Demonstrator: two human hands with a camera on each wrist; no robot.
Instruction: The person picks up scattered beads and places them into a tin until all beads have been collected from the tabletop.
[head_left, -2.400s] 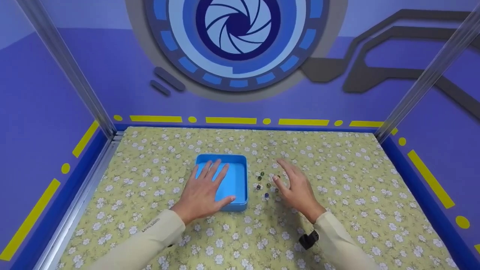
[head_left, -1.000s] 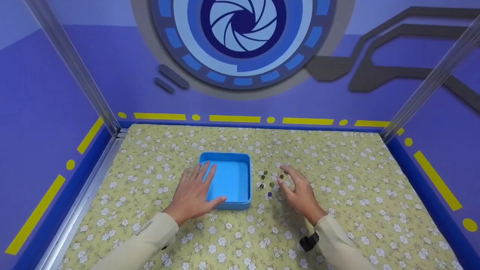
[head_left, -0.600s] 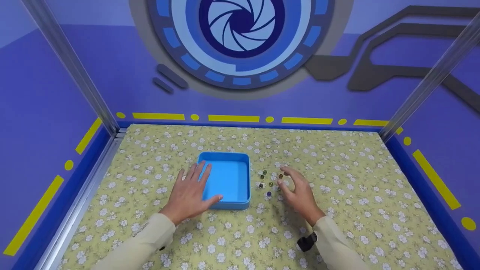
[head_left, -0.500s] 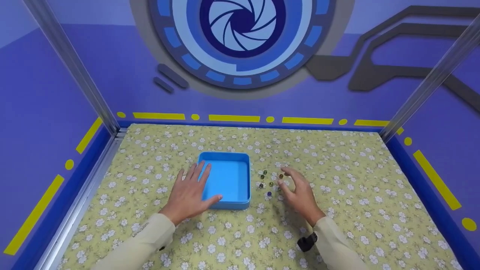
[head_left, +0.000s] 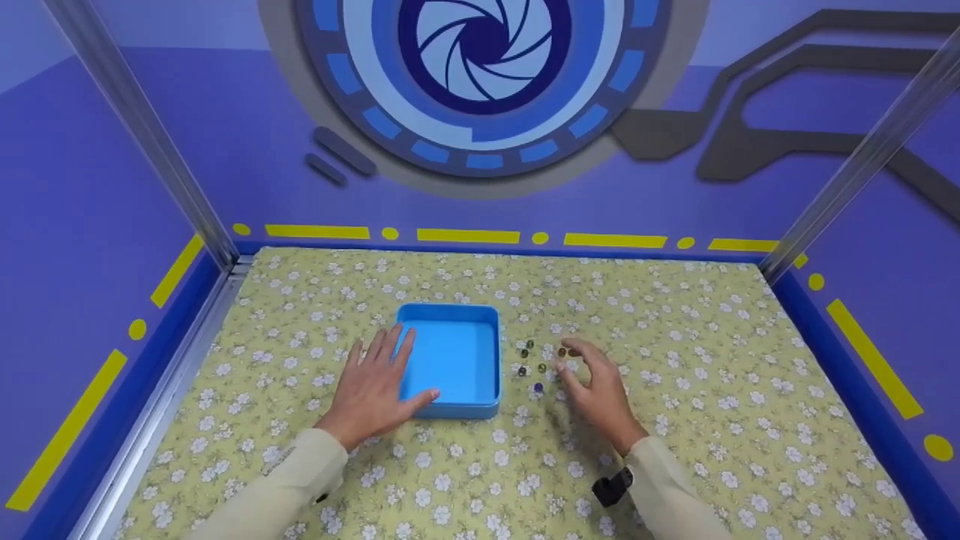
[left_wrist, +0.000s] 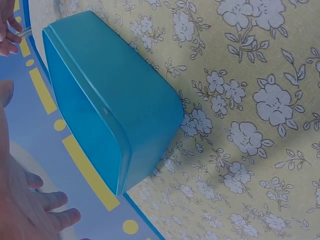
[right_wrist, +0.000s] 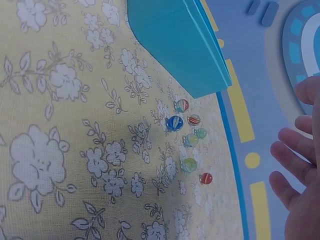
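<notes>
An open-topped blue square box (head_left: pixel 457 360) stands on the cloth with a bare floor. My left hand (head_left: pixel 373 386), palm down with fingers spread, overlaps its left rim in the head view; the left wrist view shows this hand (left_wrist: pixel 30 200) raised apart from the box. To the box's right lies a loose cluster of several glass marbles (head_left: pixel 538 388), blue, green and red-striped in the right wrist view, where a red marble (right_wrist: pixel 206 178) sits a little aside. My right hand (head_left: pixel 600 386) hovers beside them, thumb and fingers apart, holding nothing.
A yellow floral cloth (head_left: pixel 675 337) covers the table. Blue-purple panels (head_left: pixel 225 150) with yellow markings rise at the back and both sides, with metal posts (head_left: pixel 862 157) at the rear corners. A dark wrist device (head_left: pixel 613 487) shows below the right sleeve.
My left hand has drifted left, from over the box's inside to its left rim. My right hand stays beside the marbles, its fingers slightly more bent. The marbles lie as before.
</notes>
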